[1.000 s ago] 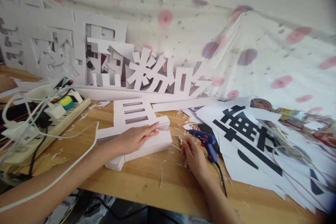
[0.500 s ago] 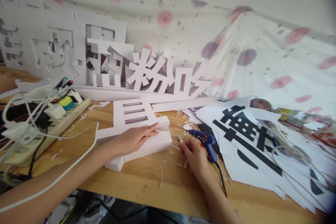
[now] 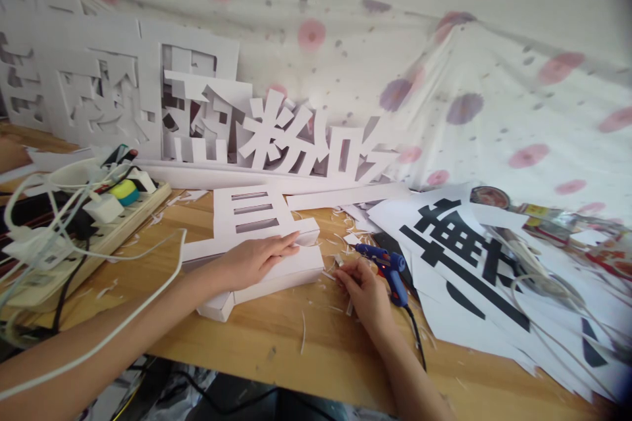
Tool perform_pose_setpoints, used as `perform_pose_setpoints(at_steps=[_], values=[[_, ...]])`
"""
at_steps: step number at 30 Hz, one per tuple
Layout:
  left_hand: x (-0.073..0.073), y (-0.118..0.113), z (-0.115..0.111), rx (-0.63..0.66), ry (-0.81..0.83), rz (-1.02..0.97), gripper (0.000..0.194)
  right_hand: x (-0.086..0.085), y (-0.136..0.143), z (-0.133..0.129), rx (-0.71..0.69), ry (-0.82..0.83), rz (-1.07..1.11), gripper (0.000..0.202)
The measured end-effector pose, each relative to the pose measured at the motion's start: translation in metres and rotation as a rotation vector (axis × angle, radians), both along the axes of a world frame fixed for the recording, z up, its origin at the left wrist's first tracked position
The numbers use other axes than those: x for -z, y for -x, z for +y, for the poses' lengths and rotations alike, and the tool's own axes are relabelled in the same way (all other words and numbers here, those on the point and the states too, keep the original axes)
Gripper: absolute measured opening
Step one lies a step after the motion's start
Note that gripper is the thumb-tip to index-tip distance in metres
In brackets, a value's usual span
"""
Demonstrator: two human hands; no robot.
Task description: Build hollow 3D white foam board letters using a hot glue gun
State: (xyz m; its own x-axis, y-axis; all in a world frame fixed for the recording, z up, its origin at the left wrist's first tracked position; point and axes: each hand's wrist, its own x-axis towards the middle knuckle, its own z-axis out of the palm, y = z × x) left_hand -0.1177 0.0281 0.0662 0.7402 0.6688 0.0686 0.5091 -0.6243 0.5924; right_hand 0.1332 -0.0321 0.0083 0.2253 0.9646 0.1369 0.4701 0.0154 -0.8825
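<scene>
My left hand (image 3: 259,258) lies flat, fingers stretched out, on top of a white three-dimensional character (image 3: 291,268) with three slots in its upper part. To its right, my right hand (image 3: 363,283) has its fingers pinched together low over the table (image 3: 276,348). A small, thin pale piece shows by those fingers; what exactly they grip is too small to make out. Just beyond the right hand a blue glue gun (image 3: 382,256) lies on its side, its small red light lit and its cord running toward the front edge.
White cut-out characters (image 3: 281,138) stand along the back. Power strips (image 3: 123,237) with tangled cables lie at left. Paper sheets with black characters (image 3: 444,289) and a tape roll (image 3: 490,197) are at right. Another person's hand (image 3: 12,154) shows at far left.
My right hand has shifted very slightly, its fingers still pinched. My left hand and the white character have not visibly moved.
</scene>
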Motion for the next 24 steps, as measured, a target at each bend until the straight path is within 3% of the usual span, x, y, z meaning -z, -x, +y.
perform_pose_setpoints(at_steps=[8, 16, 24], values=[[0.001, 0.0, 0.0, -0.023, -0.044, 0.053, 0.048, -0.012, 0.006, -0.004, -0.016, 0.087, -0.105, 0.034], [0.004, 0.0, 0.001, -0.017, -0.084, 0.048, 0.043, -0.008, 0.005, -0.002, -0.059, 0.007, -0.156, 0.023], [0.002, 0.0, 0.001, -0.013, -0.081, 0.058, 0.042, -0.009, 0.006, 0.0, -0.012, 0.054, -0.231, 0.046]])
